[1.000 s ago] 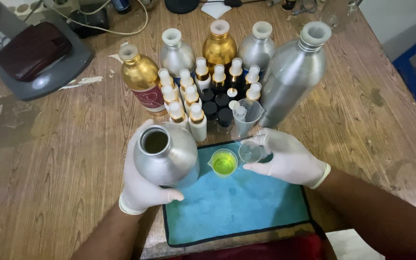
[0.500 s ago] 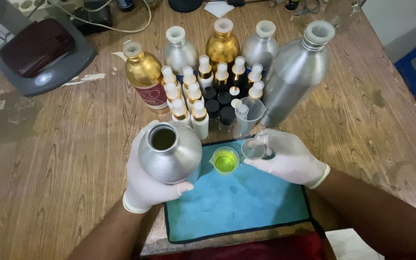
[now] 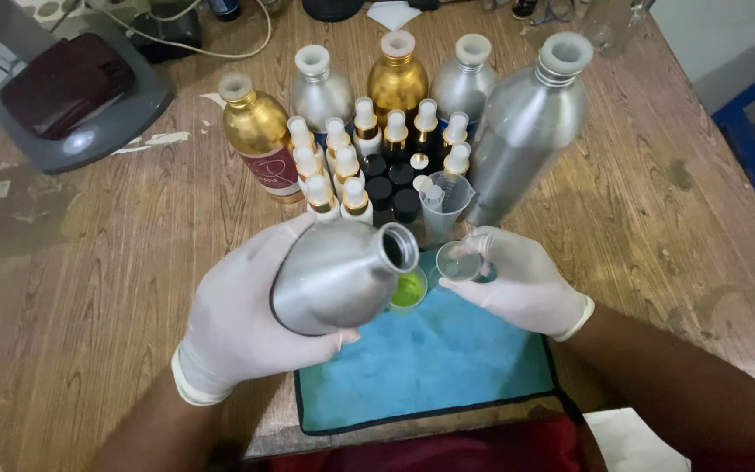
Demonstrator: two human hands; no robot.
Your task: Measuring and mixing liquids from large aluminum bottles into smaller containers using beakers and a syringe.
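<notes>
One tilted silver bottle (image 3: pixel 335 275) in left hand (image 3: pixel 242 328), beside cup (image 3: pixel 408 290).

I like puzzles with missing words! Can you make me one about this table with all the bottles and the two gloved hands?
1. The left hand tips a silver metal bottle whose colour is ____.
2. The right hand holds a small clear ____.
3. The little container by the bottle's mouth holds a yellow-green ____.
4. Under the hands lies a ____ cloth.

Missing words: silver; cup; liquid; blue
</notes>
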